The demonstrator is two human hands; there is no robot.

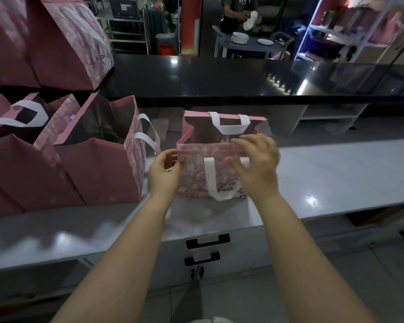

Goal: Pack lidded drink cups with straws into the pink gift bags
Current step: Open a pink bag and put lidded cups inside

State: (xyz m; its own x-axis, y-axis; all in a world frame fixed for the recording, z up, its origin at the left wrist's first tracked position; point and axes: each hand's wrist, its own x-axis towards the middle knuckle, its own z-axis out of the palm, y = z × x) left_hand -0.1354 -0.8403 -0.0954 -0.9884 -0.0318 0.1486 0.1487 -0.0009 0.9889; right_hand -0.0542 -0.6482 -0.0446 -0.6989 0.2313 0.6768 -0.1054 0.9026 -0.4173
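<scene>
A small pink gift bag with white ribbon handles stands open on the white counter, right in front of me. My left hand pinches the bag's near left corner at the rim. My right hand, blurred, spreads its fingers over the near right side of the rim, thumb against the front panel. The bag's inside looks dark; I see no cup or straw in view.
Several larger pink gift bags stand open on the counter to the left, with more stacked on the black upper ledge. Below the counter edge are drawers with black handles. A person stands at a table with plates far behind.
</scene>
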